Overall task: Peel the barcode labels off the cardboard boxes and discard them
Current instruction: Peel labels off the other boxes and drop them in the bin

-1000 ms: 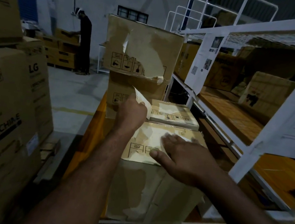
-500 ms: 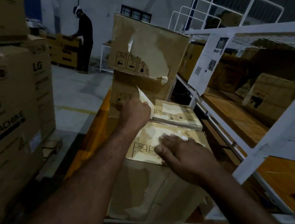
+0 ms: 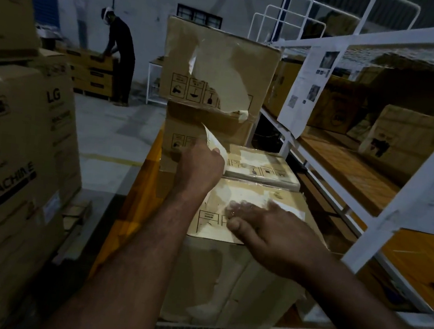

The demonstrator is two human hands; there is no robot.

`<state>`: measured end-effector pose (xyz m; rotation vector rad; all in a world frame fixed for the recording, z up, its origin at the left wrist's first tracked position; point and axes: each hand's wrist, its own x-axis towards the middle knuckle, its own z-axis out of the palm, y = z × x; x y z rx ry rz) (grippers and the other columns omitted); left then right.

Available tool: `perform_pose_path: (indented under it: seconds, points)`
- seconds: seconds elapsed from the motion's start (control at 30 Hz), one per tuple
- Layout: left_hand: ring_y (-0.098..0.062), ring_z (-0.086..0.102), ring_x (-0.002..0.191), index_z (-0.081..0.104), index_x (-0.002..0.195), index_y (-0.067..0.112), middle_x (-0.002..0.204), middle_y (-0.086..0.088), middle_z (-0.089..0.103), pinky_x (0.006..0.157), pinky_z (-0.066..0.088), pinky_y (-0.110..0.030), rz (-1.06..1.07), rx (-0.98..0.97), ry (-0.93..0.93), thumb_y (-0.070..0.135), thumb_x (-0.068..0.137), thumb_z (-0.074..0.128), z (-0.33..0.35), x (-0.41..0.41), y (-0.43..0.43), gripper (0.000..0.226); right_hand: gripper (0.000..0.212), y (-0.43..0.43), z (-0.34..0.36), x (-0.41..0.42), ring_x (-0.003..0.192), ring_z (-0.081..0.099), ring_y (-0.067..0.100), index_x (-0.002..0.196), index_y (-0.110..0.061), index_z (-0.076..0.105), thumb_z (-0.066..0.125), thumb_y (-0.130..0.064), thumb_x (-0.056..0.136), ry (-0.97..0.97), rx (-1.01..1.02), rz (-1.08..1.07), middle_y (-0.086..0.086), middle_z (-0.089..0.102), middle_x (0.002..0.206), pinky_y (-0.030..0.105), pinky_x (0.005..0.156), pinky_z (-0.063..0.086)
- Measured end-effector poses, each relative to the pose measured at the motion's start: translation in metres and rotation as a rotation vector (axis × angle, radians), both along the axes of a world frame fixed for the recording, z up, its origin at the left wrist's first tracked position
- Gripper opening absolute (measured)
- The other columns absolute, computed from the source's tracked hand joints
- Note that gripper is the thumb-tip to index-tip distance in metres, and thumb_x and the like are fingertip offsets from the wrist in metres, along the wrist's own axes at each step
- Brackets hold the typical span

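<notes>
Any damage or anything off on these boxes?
Yes. The upper stacked box has a large pale tear across its front, a loose flap curling at its lower edge. The near box top shows pale stripped patches too.

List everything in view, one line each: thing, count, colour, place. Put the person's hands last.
nearest box: one, brown, centre foreground.
flat box: one, pale top, just behind the nearest box.
stacked boxes: two, brown, behind those; facing torn on the upper one.
peeled label: one, white, held up at centre.
LG cartons: at least two, brown, stacked at left.
shelf rack: one, white, at right.
shelf boxes: several, brown, on the rack.
paper sheet: one, white, hanging on the rack.
other person: one, dark clothes, far left, bent over low boxes.
left hand: pinches the peeled label.
right hand: fingers flat on the nearest box's top, blurred.
</notes>
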<state>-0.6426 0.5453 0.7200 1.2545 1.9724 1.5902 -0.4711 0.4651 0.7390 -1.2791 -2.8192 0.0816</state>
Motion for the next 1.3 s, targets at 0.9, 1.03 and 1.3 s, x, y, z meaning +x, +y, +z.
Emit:
perform_pose_path:
  seconds: [0.9, 1.03, 1.3]
  points:
    - [-0.033, 0.057, 0.117, 0.050, 0.138, 0.014, 0.132, -0.012, 0.057, 0.087, 0.054, -0.041, 0.047, -0.029, 0.002, 0.027, 0.098, 0.049, 0.003, 0.002, -0.006, 0.042, 0.062, 0.057, 0.009, 0.029, 0.150, 0.015, 0.023, 0.154, -0.032, 0.016, 0.027, -0.059, 0.100, 0.076, 0.067, -0.411, 0.003, 0.018, 0.164, 0.052, 0.121, 0.012]
    - [-0.032, 0.058, 0.114, 0.049, 0.138, 0.013, 0.129, -0.011, 0.059, 0.080, 0.047, -0.035, 0.027, -0.023, 0.008, 0.028, 0.099, 0.049, 0.004, 0.001, -0.007, 0.042, 0.060, 0.020, -0.011, -0.017, 0.136, 0.043, 0.016, 0.142, -0.040, 0.044, 0.028, -0.070, 0.093, 0.141, -0.163, -0.064, 0.001, 0.044, 0.152, 0.044, 0.113, 0.035]
    - [-0.028, 0.070, 0.095, 0.056, 0.125, 0.021, 0.117, -0.003, 0.064, 0.081, 0.059, -0.046, -0.027, -0.009, -0.164, 0.041, 0.086, 0.048, 0.000, -0.002, -0.011, 0.044, 0.105, 0.048, -0.016, 0.005, 0.151, 0.013, 0.032, 0.151, -0.035, 0.029, -0.004, -0.092, 0.069, -0.113, 0.101, -0.493, 0.001, 0.019, 0.163, 0.070, 0.113, -0.003]
